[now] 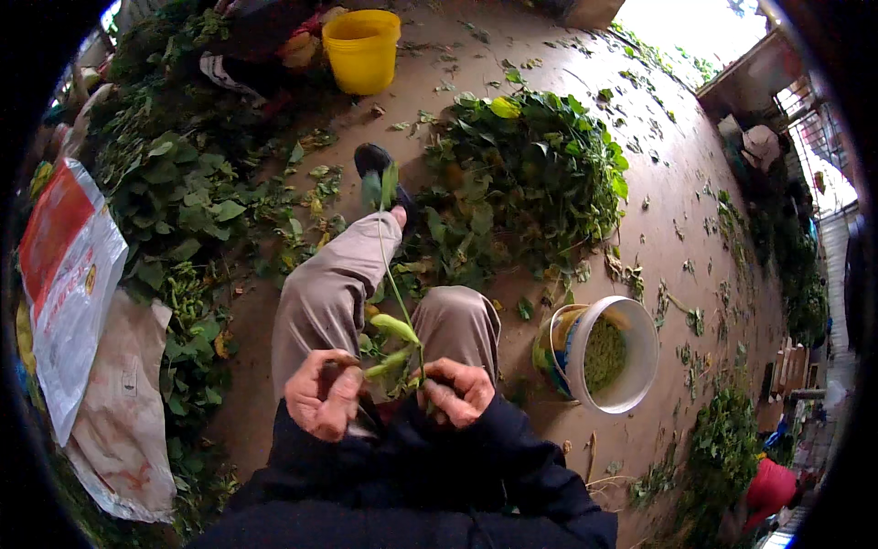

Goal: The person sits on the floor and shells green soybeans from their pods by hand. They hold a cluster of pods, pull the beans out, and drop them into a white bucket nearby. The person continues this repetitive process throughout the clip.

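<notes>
Above my lap, a thin green plant stem (392,274) bears plump green pods (394,327) and a leaf at its far end. My right hand (453,392) grips the stem near its lower end. At a lower pod, the fingertips of my left hand (325,394) are closed, pinching its tip. Beyond my right knee lies a heap of leafy cut plants (521,178). To the right stands a white-rimmed plastic bucket (651,367), tilted in view, with green pods or beans inside.
A yellow bucket (361,58) stands at the far left beside another person's partly hidden hand. Large leafy piles (185,178) and plastic sacks (120,418) line the left. Loose leaves litter the floor (658,247). People sit among plants along the right side.
</notes>
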Demonstrator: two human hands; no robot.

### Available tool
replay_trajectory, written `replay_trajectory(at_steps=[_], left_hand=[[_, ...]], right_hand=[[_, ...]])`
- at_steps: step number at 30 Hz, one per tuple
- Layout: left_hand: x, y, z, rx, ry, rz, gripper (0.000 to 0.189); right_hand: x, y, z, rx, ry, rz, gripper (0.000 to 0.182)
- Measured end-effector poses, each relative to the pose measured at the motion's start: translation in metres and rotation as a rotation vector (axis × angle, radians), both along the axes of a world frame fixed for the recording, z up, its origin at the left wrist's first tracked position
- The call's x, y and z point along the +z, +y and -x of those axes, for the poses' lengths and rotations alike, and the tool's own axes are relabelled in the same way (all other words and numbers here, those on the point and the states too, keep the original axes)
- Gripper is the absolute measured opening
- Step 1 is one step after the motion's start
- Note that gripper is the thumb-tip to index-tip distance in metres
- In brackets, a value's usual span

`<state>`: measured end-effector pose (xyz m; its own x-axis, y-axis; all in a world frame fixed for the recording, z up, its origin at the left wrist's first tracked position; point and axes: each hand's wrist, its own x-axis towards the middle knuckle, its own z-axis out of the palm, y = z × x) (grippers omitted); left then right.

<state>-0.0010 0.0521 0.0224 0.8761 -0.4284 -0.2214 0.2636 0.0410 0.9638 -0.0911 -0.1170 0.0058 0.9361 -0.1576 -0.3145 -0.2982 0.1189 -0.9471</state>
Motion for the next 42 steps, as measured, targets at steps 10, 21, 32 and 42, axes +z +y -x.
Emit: replay_trajectory(at_steps=[10,21,32,42], left_hand=[[-0.039,-0.011,-0.012,-0.115,0.186,-0.15,0.009],[-0.054,-0.008,-0.015,-0.165,0.134,-0.243,0.008],[-0.052,0.008,-0.036,-0.049,0.07,-0.209,0.009],[-0.065,0.038,-0.078,0.124,0.151,-0.091,0.007]], right_hand=[[0.013,-0.136,-0.075,-0.201,-0.249,0.506,0.016],[-0.128,-0.271,-0.068,-0.565,0.403,1.127,0.049],[-0.076,-0.188,-0.06,-0.335,0.061,0.39,0.021],[-0.165,-0.122,-0.128,-0.043,0.184,0.3,0.025]])
